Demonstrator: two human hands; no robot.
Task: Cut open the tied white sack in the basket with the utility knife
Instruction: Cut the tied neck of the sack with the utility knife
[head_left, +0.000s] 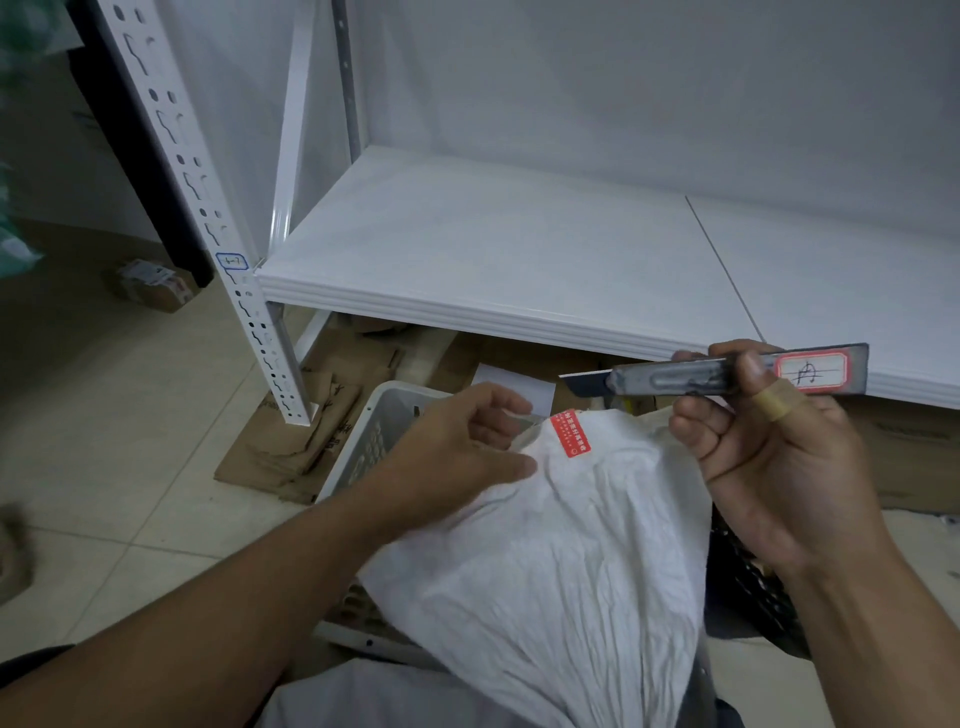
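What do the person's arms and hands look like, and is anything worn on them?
The left forearm and right forearm are bare: no sleeves, gloves, watch or rings show. The left hand wears nothing. The right hand has a tan strip of tape wrapped round one digit.

Soft, even, rather dim light with a cool grey cast falls on my fingers (693, 428). Shadows are faint, deepest beyond them under the shelf (519, 244). The sack (561, 561) creases below them and the utility knife (675, 378) between them are sharp. Far left of them the edge smears into blur, and the post (169, 140) bows.
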